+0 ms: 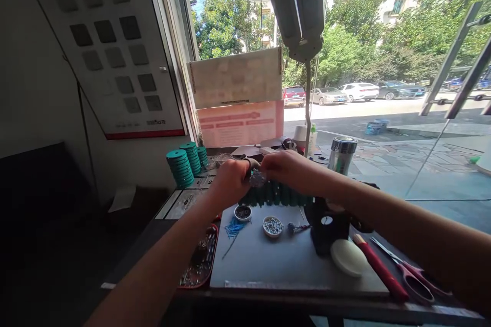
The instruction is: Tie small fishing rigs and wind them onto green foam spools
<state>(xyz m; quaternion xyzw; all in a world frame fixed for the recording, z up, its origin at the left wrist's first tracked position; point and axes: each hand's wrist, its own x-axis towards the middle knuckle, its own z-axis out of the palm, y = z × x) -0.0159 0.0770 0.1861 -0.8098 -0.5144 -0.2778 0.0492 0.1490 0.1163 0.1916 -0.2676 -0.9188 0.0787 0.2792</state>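
Note:
My left hand point(230, 180) and my right hand point(287, 169) are close together over the far part of a grey work board point(261, 260). Both hands are closed, fingers bent inward. Between them shows a small silvery, sparkling piece point(257, 178), too blurred to name, with a dark curved band point(252, 163) just above it. Right below my hands runs a row of dark green discs point(276, 193), partly covered by them. Nearer to me on the board are a dish of dark beads point(243, 212), a dish of pale beads point(272, 226), blue strips point(233, 227) and a beaded cord point(297, 228).
Stacks of green spools point(180, 168) stand at the back left. A red-rimmed tray point(199, 260) of small parts lies under my left forearm. At the right are a white oval lid point(349, 257), red-handled scissors point(416, 281), a red-wrapped tool point(383, 271) and a metal tumbler point(342, 156).

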